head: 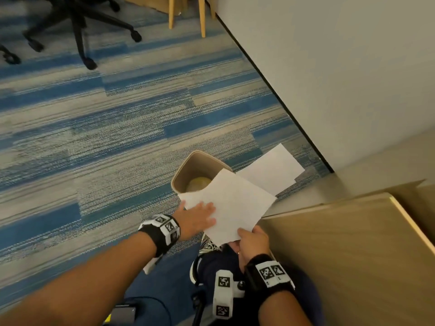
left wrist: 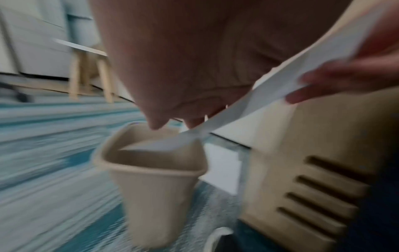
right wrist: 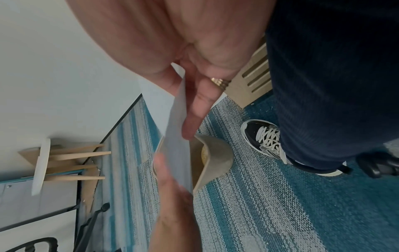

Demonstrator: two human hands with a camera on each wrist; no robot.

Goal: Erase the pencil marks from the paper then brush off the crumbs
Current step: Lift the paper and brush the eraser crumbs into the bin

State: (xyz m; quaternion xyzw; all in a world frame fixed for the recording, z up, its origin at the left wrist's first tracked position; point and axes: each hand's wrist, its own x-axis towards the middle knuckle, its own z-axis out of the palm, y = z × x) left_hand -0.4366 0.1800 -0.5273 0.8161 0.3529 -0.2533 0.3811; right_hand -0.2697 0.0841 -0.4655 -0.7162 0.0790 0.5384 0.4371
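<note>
1. While the right hand (head: 253, 242) pinches its near corner between thumb and fingers, the white rectangular sheet of paper (head: 231, 203) hangs in the air, tilted down toward the beige rounded-square waste bin (head: 186, 167) that stands on the carpet.
2. The left hand (head: 196, 218) lies flat on the paper's left edge with its fingers straight, touching the top face and gripping nothing.
3. The sheet looks plain white from above; no pencil marks or crumbs can be made out on it, and the wrist views are too blurred to add more.
4. Its far corner reaches over the bin's mouth, and something pale yellow lies inside the bin.
5. A second white sheet (head: 270, 170) lies on the blue and grey striped carpet (head: 94, 137) just beyond the bin, partly hidden by the held paper.
6. A light wooden cabinet (head: 341, 255) stands to the right, and a dark laced trainer (right wrist: 265, 138) is near the bin.
7. The black wrist bands (head: 270, 274) carry square black-and-white code markers; no readable writing or brand shows.
</note>
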